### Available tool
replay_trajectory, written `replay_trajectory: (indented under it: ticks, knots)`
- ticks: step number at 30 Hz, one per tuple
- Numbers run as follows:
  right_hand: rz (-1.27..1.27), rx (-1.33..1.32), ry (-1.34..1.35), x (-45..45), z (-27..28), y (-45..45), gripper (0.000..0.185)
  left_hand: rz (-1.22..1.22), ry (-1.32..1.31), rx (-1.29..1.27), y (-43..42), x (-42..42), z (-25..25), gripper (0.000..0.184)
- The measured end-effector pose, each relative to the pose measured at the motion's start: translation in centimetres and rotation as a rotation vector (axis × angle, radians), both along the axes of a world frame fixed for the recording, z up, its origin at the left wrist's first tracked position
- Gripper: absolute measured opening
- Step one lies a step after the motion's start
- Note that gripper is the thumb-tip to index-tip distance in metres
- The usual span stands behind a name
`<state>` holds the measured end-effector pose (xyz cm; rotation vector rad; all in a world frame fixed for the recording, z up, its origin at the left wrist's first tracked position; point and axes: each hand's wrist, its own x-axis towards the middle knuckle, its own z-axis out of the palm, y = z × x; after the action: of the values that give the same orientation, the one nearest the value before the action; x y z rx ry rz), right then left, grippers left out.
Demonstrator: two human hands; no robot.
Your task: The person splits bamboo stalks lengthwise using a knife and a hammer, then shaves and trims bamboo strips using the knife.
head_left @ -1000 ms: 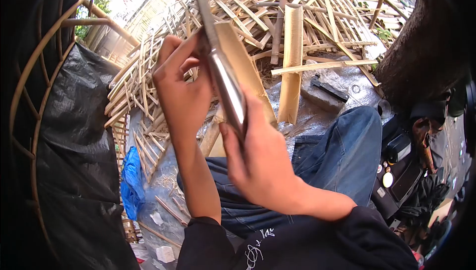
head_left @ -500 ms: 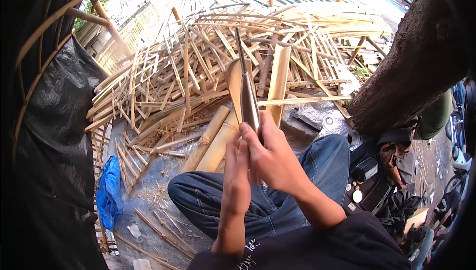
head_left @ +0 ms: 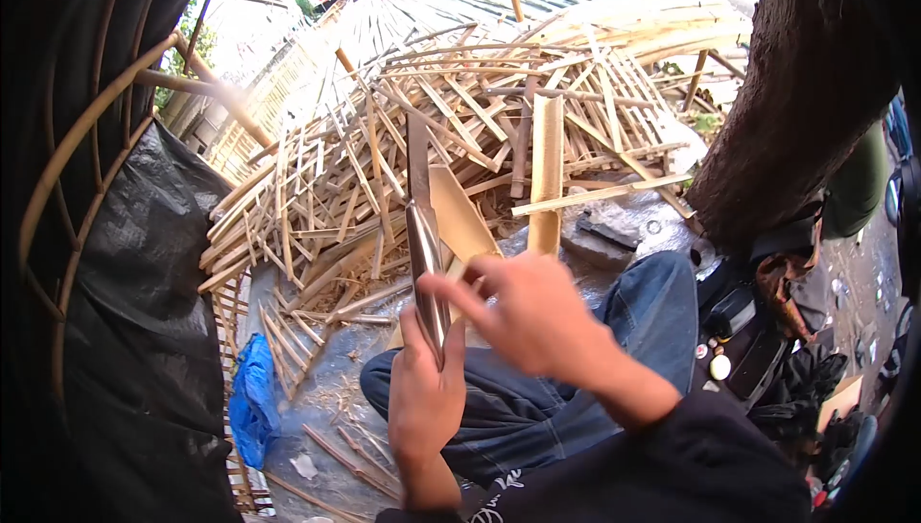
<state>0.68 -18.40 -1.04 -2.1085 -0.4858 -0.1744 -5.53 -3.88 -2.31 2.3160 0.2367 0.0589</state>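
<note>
Knife [head_left: 424, 235] blade-up in left grip [head_left: 427, 403]

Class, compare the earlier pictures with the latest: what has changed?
The left hand came down from beside the blade to hold the lower handle; the right hand, blurred, loosened its grip there. The blade still points away; the blue plastic stayed put.

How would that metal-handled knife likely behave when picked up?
The knife is probably stiff, since its blade shows no sag. The handle may feel slippery, as it looks smooth and shiny. Laid down, it could roll slightly, because the handle looks rounded.
</note>
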Motion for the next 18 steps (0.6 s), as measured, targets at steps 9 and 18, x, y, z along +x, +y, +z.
replay_trajectory:
  ticks: [9,18]
  knots:
    - [0.623,0.367,0.018,15.9,-9.0,-0.5,0.097,0.063,0.078,-0.004,3.4,-1.6,0.0,0.029]
    - [1.065,0.487,0.449,14.3,-10.2,6.0,0.03,0.179,-0.078,0.249,4.3,-1.9,3.1,0.038]
